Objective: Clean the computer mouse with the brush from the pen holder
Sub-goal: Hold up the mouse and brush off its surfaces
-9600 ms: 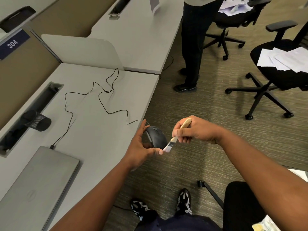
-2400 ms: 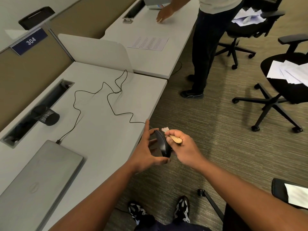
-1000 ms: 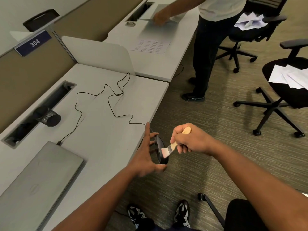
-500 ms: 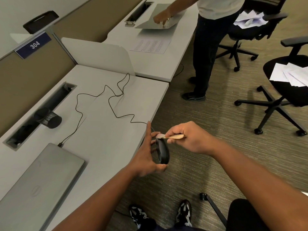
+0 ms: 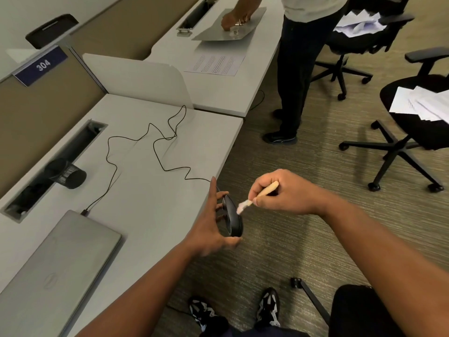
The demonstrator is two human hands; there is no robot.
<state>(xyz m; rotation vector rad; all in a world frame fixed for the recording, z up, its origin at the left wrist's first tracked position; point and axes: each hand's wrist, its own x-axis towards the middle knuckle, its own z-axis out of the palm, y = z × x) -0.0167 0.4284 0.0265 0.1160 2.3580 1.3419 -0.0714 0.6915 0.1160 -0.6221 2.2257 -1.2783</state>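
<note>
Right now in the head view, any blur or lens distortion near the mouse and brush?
Head view: the brush bristles are smeared by motion blur, while the mouse stays fairly sharp. Wide-angle distortion bows the desk edges and stretches both forearms at the frame bottom. Lighting is even and soft, with no glare on the laptop.
</note>
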